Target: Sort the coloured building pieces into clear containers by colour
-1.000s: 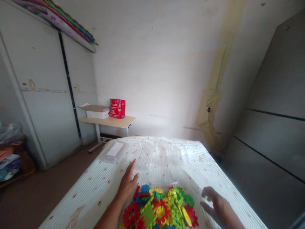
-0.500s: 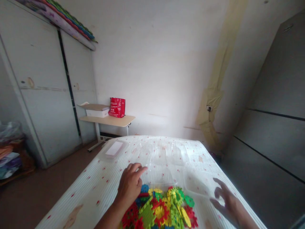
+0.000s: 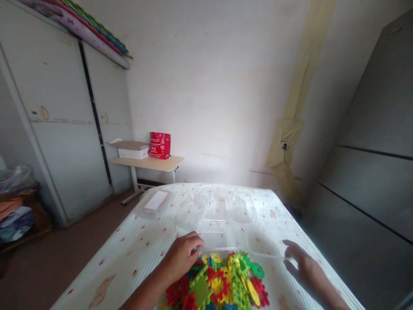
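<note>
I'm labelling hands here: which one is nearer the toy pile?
Left. The left hand is at the far left edge of the pile, partly hiding it; the right hand is apart from it, to its right.

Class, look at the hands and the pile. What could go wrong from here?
The left hand is close to the loose pieces, so it might scatter some. The clear containers barely show against the pale cloth, so one could get knocked accidentally.

Soft light before me is brightest on the wall (image 3: 219, 112); the grey cabinet (image 3: 371, 125) at right sits dim, stretched, and my right hand (image 3: 300, 261) looks slightly blurred.
</note>
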The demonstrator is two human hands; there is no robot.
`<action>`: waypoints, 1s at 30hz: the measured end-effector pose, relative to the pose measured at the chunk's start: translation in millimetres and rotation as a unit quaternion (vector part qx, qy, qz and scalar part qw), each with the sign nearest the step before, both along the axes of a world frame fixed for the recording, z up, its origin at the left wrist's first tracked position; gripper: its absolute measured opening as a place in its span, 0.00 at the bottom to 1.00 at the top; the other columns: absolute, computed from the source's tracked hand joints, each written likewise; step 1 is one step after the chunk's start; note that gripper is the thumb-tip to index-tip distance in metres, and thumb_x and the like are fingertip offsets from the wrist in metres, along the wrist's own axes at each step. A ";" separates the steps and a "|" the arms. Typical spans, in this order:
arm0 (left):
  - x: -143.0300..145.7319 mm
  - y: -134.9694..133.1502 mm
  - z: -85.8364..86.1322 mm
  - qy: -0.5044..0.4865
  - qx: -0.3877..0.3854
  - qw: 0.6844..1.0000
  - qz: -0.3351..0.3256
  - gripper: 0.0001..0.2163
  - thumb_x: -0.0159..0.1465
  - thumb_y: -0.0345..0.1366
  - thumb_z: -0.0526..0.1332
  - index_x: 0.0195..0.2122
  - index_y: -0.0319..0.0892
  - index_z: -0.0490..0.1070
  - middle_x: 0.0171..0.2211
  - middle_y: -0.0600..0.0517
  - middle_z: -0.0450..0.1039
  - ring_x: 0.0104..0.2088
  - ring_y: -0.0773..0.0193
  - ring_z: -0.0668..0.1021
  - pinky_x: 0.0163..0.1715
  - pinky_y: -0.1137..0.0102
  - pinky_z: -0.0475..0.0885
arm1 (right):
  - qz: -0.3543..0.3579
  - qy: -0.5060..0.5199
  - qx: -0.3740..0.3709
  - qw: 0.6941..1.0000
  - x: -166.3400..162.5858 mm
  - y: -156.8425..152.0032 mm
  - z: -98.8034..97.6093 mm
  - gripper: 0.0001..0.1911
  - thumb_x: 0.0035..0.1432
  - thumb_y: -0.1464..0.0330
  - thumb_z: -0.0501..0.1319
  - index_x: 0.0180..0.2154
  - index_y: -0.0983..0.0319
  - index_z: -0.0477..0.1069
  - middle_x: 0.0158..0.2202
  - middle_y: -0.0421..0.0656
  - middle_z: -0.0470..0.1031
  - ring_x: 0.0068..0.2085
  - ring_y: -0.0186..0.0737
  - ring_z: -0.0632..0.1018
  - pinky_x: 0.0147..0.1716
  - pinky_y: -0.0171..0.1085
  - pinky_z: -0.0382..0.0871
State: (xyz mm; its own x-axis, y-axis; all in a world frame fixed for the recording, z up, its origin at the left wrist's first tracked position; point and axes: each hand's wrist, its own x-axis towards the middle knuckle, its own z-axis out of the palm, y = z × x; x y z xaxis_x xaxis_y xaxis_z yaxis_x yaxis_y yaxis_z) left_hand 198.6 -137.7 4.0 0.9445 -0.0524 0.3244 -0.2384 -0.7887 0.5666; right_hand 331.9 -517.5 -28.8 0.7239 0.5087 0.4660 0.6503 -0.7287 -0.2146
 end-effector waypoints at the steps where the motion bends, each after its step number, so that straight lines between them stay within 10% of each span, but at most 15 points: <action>1: -2.6 4.0 -1.8 0.003 -0.003 1.000 0.001 0.09 0.53 0.25 0.55 0.31 0.43 0.71 0.31 0.54 0.71 0.34 0.67 0.72 0.35 0.76 0.62 | 0.003 -0.001 0.001 1.000 0.6 2.4 -1.6 0.09 0.53 0.66 0.53 0.29 0.59 0.70 0.42 0.47 0.75 0.38 0.40 0.78 0.35 0.37 0.72; 21: 14.0 31.1 -22.5 -0.047 0.018 0.998 0.027 0.15 0.45 0.20 0.49 0.28 0.43 0.68 0.31 0.54 0.71 0.34 0.67 0.73 0.36 0.75 0.65 | -0.051 -0.026 -0.130 0.990 2.8 37.6 3.4 0.15 0.47 0.74 0.51 0.36 0.60 0.71 0.48 0.49 0.73 0.43 0.45 0.76 0.42 0.45 0.68; 26: 2.8 36.4 -17.6 -0.028 0.026 0.999 0.005 0.18 0.46 0.21 0.50 0.33 0.45 0.71 0.36 0.54 0.73 0.37 0.67 0.74 0.39 0.76 0.67 | -0.113 -0.120 -0.142 0.976 -7.5 40.1 36.7 0.26 0.44 0.76 0.50 0.45 0.54 0.68 0.51 0.44 0.71 0.49 0.51 0.72 0.47 0.60 0.57; 30: -3.1 31.7 -21.2 -0.034 0.013 0.999 0.016 0.20 0.50 0.24 0.53 0.42 0.48 0.72 0.49 0.53 0.70 0.45 0.65 0.73 0.44 0.74 0.68 | -0.075 -0.090 -0.110 0.987 3.6 73.9 71.5 0.20 0.53 0.74 0.48 0.45 0.58 0.69 0.45 0.46 0.75 0.45 0.46 0.75 0.47 0.50 0.61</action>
